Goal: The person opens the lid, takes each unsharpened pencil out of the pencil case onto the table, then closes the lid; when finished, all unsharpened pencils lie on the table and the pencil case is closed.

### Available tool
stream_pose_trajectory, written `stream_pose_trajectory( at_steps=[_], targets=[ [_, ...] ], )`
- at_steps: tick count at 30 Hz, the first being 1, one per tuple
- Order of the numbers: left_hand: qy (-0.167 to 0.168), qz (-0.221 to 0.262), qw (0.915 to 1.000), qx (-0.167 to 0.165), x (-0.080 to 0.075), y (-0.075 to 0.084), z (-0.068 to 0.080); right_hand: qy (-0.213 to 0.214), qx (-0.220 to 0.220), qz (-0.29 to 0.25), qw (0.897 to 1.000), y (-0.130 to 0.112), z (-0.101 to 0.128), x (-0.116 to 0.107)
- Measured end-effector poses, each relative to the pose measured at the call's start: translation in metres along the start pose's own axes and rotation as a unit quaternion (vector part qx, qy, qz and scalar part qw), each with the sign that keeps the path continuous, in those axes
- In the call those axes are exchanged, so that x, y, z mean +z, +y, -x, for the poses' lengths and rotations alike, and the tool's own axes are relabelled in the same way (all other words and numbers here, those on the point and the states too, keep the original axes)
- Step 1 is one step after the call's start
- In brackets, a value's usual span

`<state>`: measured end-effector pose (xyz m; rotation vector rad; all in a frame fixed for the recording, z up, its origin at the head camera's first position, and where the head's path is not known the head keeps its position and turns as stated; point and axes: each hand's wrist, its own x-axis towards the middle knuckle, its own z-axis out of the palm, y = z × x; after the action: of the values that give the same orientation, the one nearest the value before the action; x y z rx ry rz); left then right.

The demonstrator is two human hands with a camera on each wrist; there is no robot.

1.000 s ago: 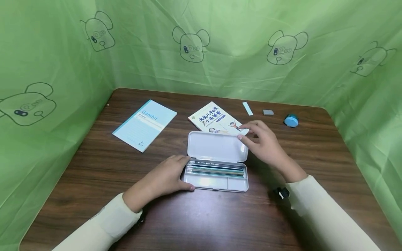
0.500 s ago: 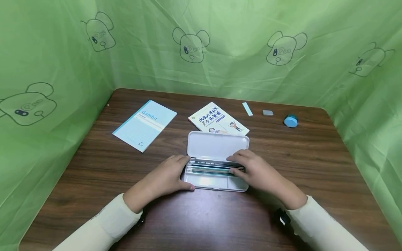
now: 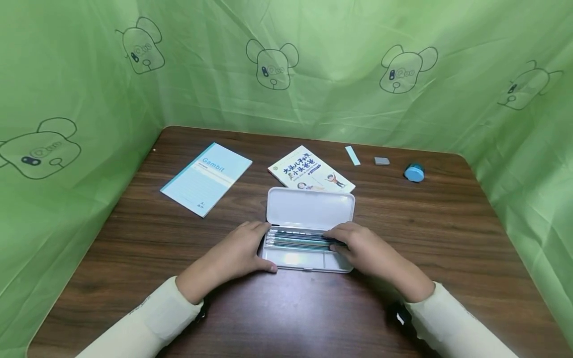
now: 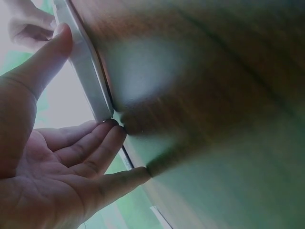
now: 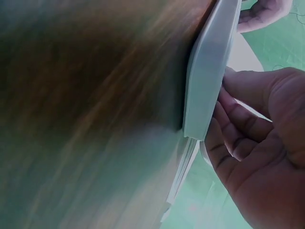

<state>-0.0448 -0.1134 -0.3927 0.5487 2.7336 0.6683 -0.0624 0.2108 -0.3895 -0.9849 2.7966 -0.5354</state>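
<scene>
Pencil case (image 3: 309, 233) sits open near the middle of the table (image 3: 447, 238), a bit toward the front edge, lid laid flat behind the tray. Pencils (image 3: 300, 238) lie in a row in the tray's rear compartment, running left-right.

Left hand (image 3: 233, 256) braces the tray's left end: thumb along the front left corner, fingers against the left wall, relaxed, nothing enclosed. Left wrist view confirms: thumb (image 4: 45, 57) on the case edge, fingertips at its corner.

Right hand (image 3: 364, 246) is over the tray's right end, fingers curled down onto the right ends of the pencils. Looks like a narrow pinch on them, but I cannot tell how many it has. In the right wrist view the fingers (image 5: 238, 124) sit against the case wall.

Elsewhere: blue notebook (image 3: 207, 177) toward the rear left, illustrated booklet (image 3: 311, 170) just behind the lid. Toward the rear right corner: blue strip (image 3: 352, 155), grey eraser (image 3: 382, 160), round blue item (image 3: 415, 172).
</scene>
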Motion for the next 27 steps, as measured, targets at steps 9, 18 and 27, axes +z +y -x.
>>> stream_pose_trajectory(
  at_steps=[9,18,27],
  targets=[
    [0.002,0.004,1.0000,0.000,0.001,-0.001,0.001,-0.026,0.006,0.027,0.999,-0.005,-0.009,-0.003],
    [0.009,0.008,0.9999,0.010,0.001,-0.002,-0.001,-0.015,-0.005,0.033,0.999,-0.002,-0.012,-0.001],
    [0.006,0.016,0.9998,0.007,0.001,-0.002,0.000,-0.002,0.012,-0.021,1.000,-0.002,-0.007,-0.012]
  ],
)
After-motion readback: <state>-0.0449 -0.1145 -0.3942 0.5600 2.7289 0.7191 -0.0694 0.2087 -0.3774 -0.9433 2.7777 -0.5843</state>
